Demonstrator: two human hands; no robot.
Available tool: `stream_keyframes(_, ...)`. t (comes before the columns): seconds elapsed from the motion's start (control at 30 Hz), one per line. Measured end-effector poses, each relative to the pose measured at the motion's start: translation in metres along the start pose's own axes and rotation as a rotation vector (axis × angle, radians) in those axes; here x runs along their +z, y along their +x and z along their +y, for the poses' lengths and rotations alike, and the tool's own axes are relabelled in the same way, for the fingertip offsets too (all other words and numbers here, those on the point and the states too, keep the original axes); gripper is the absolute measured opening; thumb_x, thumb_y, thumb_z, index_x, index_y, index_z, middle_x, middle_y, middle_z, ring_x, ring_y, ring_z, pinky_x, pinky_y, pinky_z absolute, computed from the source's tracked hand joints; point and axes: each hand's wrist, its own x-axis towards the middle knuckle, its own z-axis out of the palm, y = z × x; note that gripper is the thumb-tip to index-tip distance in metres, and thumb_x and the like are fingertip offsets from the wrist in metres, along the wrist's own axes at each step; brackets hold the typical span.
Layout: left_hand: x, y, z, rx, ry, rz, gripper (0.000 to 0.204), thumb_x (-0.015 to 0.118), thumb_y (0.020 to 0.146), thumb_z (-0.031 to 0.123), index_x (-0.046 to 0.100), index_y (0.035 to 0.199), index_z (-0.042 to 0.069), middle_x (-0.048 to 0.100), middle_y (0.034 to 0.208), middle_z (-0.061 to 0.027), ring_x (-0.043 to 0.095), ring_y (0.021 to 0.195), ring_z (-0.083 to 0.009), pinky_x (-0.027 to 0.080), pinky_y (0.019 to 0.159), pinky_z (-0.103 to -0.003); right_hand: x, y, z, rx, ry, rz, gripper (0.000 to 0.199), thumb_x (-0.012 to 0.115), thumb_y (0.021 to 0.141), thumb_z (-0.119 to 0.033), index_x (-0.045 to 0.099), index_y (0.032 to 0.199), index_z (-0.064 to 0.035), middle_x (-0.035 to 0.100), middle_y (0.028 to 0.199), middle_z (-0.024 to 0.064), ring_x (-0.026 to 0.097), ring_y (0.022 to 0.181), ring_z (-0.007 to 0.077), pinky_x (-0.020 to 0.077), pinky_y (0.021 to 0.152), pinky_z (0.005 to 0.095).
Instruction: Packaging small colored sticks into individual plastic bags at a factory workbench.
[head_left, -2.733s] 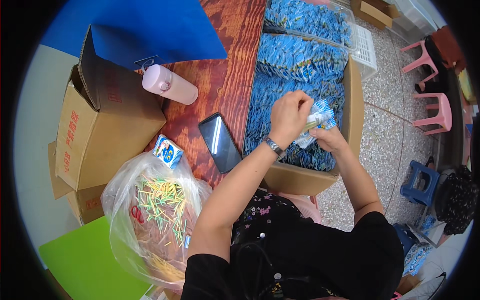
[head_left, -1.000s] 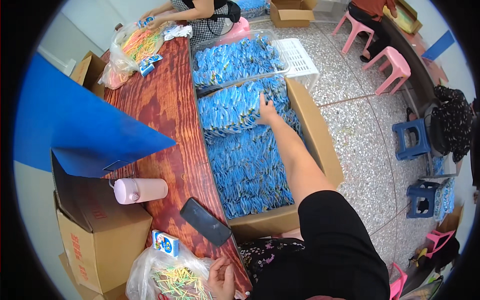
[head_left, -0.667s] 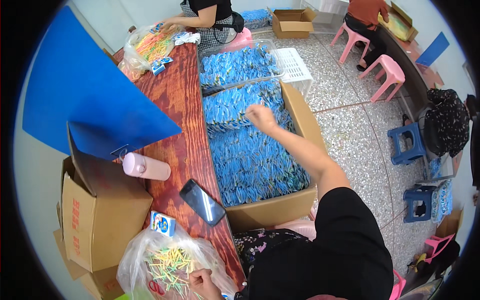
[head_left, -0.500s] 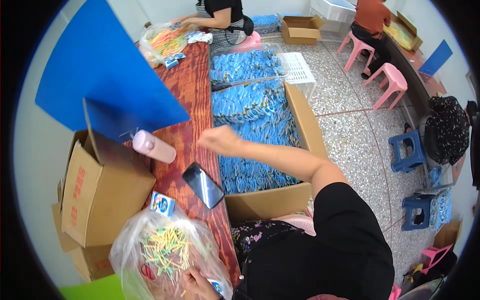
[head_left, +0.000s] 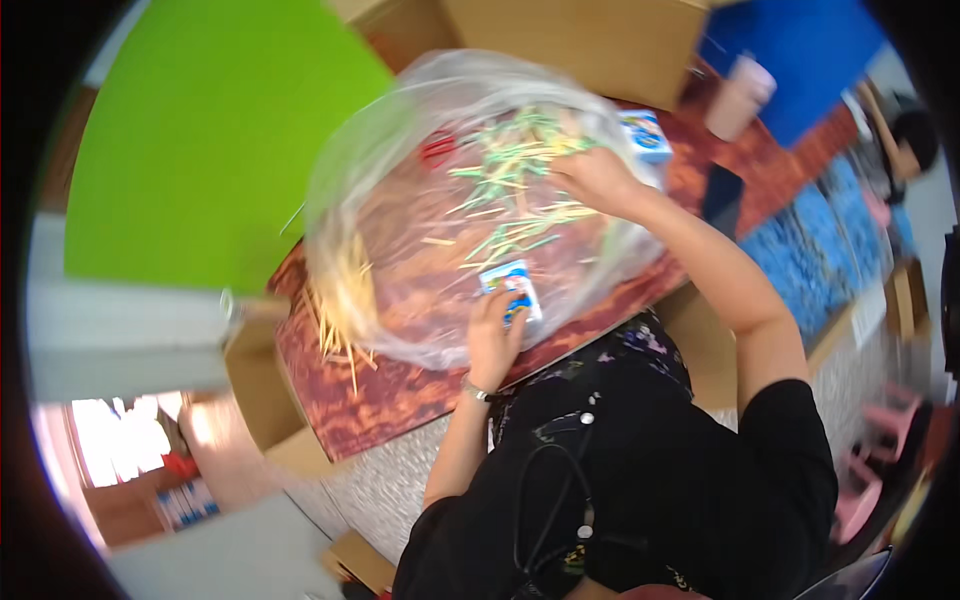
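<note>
A large clear plastic bag (head_left: 420,230) lies open on the reddish wooden table (head_left: 400,390) in front of me. It holds a heap of green and yellow thin sticks (head_left: 500,200). My right hand (head_left: 597,180) is at the bag's far right side, its fingers curled into the sticks. At the bag's near edge my left hand (head_left: 492,335), with a bracelet on the wrist, pinches a small blue and white packet (head_left: 512,290). The picture is blurred by motion.
A small blue and white box (head_left: 645,135), a pink bottle (head_left: 745,92) and a dark phone (head_left: 720,195) lie beyond the bag. A carton of blue packets (head_left: 815,245) stands at the right. A green board (head_left: 210,150), a blue board (head_left: 800,45) and cardboard boxes (head_left: 590,35) ring the table.
My right hand has come back from the carton of blue packets to the bag of sticks. My head has swung down over the bag. My left hand stays at the bag.
</note>
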Motion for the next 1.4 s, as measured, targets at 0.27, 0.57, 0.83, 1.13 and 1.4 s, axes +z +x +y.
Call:
stream_keyframes(0.27, -0.026, 0.007, -0.021, -0.137, 0.026, 0.133, 0.014, 0.067, 0.081, 0.008, 0.065, 0.094, 0.001, 0.062, 0.083, -0.0148, 0.062, 0.083, -0.0313, 0.049, 0.077, -0.039, 0.064, 0.037, -0.048, -0.219, 0.247, -0.472, 0.022, 0.067, 0.082, -0.024, 0.062, 0.085, -0.0035, 0.064, 0.083, 0.0163, 0.064, 0.081, 0.0352, 0.0494, 0.072, 0.0446)
stream_keyframes(0.57, -0.011, 0.000, -0.039, -0.136, 0.051, 0.117, 0.064, 0.078, 0.071, 0.007, 0.047, 0.126, 0.000, 0.051, 0.117, -0.0210, 0.059, 0.097, -0.0351, 0.051, 0.081, -0.040, 0.099, 0.002, -0.082, -0.157, 0.159, -0.423, 0.030, 0.072, 0.078, -0.030, 0.059, 0.092, -0.0059, 0.061, 0.086, 0.0110, 0.063, 0.088, 0.0307, 0.0518, 0.071, 0.0422)
stream_keyframes(0.83, -0.012, 0.000, -0.036, -0.244, -0.009, 0.058, 0.084, 0.080, 0.070, 0.011, 0.035, 0.140, 0.000, 0.049, 0.122, -0.0218, 0.058, 0.102, -0.0359, 0.051, 0.083, -0.039, 0.107, -0.017, -0.073, -0.498, -0.129, -0.136, 0.009, 0.059, 0.077, -0.016, 0.059, 0.086, -0.0116, 0.062, 0.085, 0.0040, 0.064, 0.085, 0.0192, 0.0504, 0.069, 0.0350)
stream_keyframes(1.13, -0.015, -0.001, -0.040, -0.200, 0.071, 0.050, 0.083, 0.080, 0.070, 0.013, 0.036, 0.139, -0.001, 0.049, 0.124, -0.0221, 0.056, 0.106, -0.0368, 0.049, 0.088, -0.041, 0.097, -0.016, -0.074, -0.406, 0.025, -0.153, 0.015, 0.064, 0.078, -0.021, 0.059, 0.087, -0.0091, 0.058, 0.078, 0.0044, 0.062, 0.079, 0.0222, 0.0509, 0.070, 0.0375)
stream_keyframes(1.4, -0.035, 0.028, -0.024, -0.193, -0.116, 0.073, 0.047, 0.072, 0.081, 0.018, 0.058, 0.122, -0.001, 0.062, 0.099, -0.0188, 0.060, 0.090, -0.0309, 0.048, 0.081, -0.038, 0.048, 0.009, -0.072, -0.439, 0.159, -0.261, 0.021, 0.069, 0.077, -0.021, 0.059, 0.090, -0.0073, 0.061, 0.084, 0.0096, 0.062, 0.085, 0.0300, 0.0511, 0.070, 0.0411)
